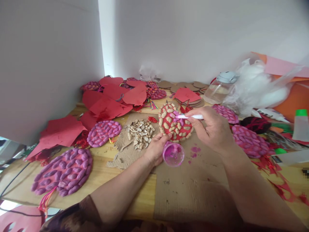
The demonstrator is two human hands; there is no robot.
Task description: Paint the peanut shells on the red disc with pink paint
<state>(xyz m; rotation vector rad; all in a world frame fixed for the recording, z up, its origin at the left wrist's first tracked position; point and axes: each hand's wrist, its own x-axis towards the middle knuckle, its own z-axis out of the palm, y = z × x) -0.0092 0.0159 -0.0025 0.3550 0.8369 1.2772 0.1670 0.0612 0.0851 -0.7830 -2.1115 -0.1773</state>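
My left hand [158, 146] pinches the lower edge of a round red disc [172, 128] covered with glued-on peanuts, tilted up toward me. Against the fingers of that hand is a small clear cup [173, 155] with purple paint inside; whether the fingers also grip it I cannot tell. My right hand [211, 127] is closed round a white-handled paintbrush [195, 116], its tip at the purple-painted peanuts [178, 118] near the disc's middle. The other peanuts on it are mostly plain tan. Cardboard [188, 190] lies under the work, with purple spots on it.
Peanut shells [141, 133] are heaped left of the disc. Purple peanut discs [64, 172] lie at both sides. Red paper pieces [108, 100] pile up at the back left. Brown round boards [193, 86], a lidded jar [219, 88] and plastic bags [260, 85] stand toward the back right.
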